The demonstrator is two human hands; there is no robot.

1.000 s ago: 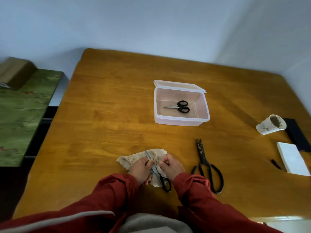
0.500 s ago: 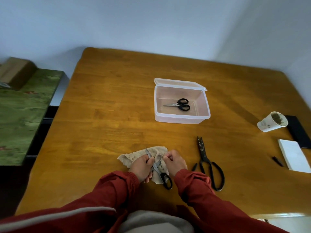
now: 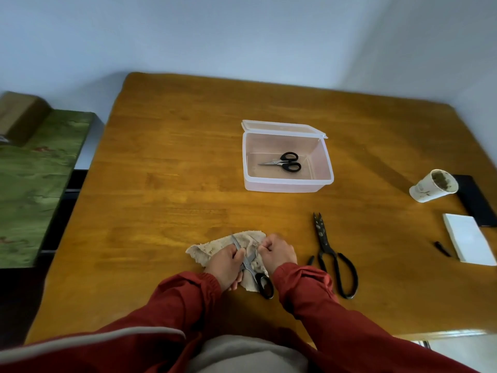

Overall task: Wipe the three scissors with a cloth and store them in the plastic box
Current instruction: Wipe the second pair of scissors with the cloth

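1. Head view, step in hand. The mid-sized scissors lie on the cloth, well in front of the plastic box and near the table's front edge. The left hand is curled round their shank. The right hand is pinched on a fold of the cloth beside the blade.
2. Head view, technique (judged). The fold is best drawn from pivot to tip, away from the cutting edge. The blades should be held together, and both faces covered before storage.
3. Head view, materials. The cloth is thin, beige, crumpled and ragged at its edge. The scissors have grey metal blades and glossy black loop handles. The box is translucent and rectangular, with its hinged lid folded back.
4. Head view, other scissors. The small scissors lie flat inside the box. The large shears, dark and speckled, lie in front of the box and to its right, on the varnished wooden table.
5. Head view, surroundings. A soiled paper cup and a white pad lie far to the right of the box.
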